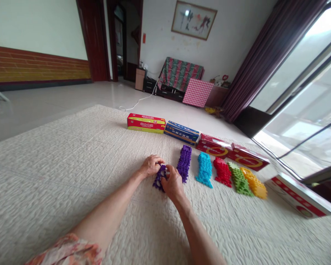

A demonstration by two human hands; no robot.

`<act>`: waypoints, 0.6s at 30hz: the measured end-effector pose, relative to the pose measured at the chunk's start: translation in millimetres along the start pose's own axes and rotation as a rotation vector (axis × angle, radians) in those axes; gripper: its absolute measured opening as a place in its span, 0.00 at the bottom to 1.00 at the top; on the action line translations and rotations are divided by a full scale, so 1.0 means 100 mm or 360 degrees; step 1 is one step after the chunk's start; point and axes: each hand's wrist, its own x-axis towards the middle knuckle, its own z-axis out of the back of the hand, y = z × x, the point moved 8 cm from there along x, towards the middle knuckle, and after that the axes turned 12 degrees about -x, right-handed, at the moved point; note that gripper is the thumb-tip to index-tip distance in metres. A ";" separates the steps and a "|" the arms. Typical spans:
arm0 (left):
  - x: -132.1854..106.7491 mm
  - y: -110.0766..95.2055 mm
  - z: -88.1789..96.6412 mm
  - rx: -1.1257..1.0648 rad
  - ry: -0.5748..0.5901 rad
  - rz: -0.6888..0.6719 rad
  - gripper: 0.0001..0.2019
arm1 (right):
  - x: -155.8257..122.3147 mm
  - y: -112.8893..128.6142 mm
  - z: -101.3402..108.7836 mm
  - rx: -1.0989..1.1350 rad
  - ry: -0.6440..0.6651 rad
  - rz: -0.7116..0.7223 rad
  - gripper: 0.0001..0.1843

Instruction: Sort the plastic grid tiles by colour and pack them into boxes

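Between my two hands lies a short run of purple interlocking plastic pieces (158, 181) on the quilted mat. My left hand (151, 165) grips its far left end, with the fingers bent over it. On the near right side, my right hand (173, 183) pinches the same pieces between thumb and fingers. Just right of my right hand is a longer row of purple pieces (184, 162). Further right lie rows of blue pieces (204, 168), red pieces (223, 171), green pieces (240, 180) and yellow pieces (254, 183).
Behind the rows stand a red-and-yellow box (146, 123), a blue box (182, 133) and two dark red boxes (213, 146). A white-and-red box (300, 195) is at the right. The cream mat (71, 154) covers the floor. A white cable (140, 100) trails beyond it.
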 end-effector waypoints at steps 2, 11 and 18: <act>0.00 0.04 0.01 0.0016 -0.0061 0.0042 0.17 | 0.00 -0.01 -0.01 0.0013 -0.0006 -0.0002 0.27; -0.05 0.03 0.25 0.0050 -0.0508 0.0007 0.14 | -0.04 -0.08 0.06 0.0228 -0.0239 -0.0004 0.24; -0.11 -0.10 0.17 -0.0639 -0.0332 0.0159 0.16 | -0.08 -0.07 0.30 0.0105 -0.0607 0.0162 0.16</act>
